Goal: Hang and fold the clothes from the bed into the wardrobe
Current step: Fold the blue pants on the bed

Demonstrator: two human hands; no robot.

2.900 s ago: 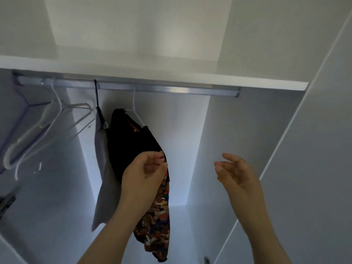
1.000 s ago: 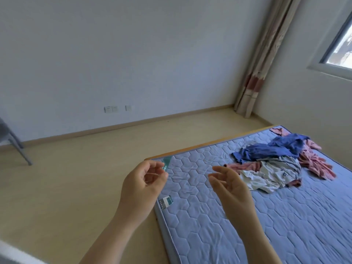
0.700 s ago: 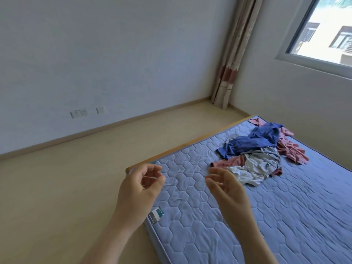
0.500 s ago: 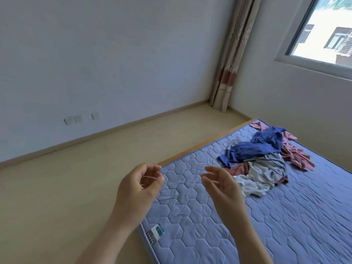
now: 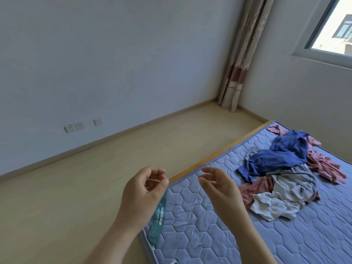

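Clothes (image 5: 285, 172) lie heaped on the bed (image 5: 190, 216), well apart from both hands, so much remains to hang and fold. The left hand (image 5: 144, 193) and right hand (image 5: 219, 189) hover with fingers loosely curled, seemingly empty. The wardrobe is out of view.

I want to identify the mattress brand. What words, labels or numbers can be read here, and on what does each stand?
On the teal fabric band along the edge of the blue quilted mattress: two rows of white characters, too blurred to read.
On the pale grey garment in the pile: a small dark mark, too small to read.
On the white wall sockets: no text shows.
No text here can be quoted.
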